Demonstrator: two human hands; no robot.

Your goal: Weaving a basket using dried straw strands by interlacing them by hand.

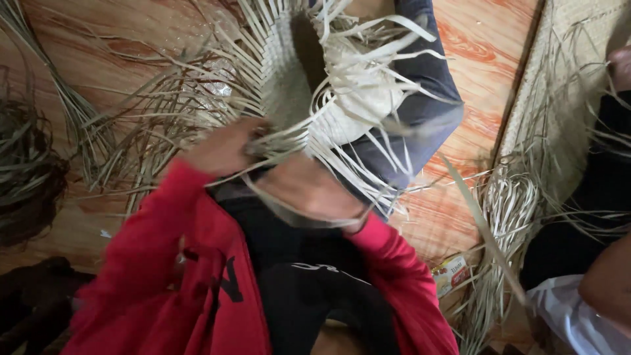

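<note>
A half-woven basket of pale straw (289,85) rests against my bent knee in dark trousers (420,105), loose strips fanning out from its rim. My left hand (223,148), in a red sleeve, grips the strips at the basket's lower left edge. Just below the weave, my right hand (305,190) closes over a strip at the bottom edge. Both hands are blurred by motion.
Loose straw strips (131,131) lie on the orange wood-patterned floor (480,46). A dark bundle of fibres (26,171) sits at left. A pale strip bundle (509,210) and a woven mat (565,79) lie at right, beside another person (608,197) and a small packet (450,275).
</note>
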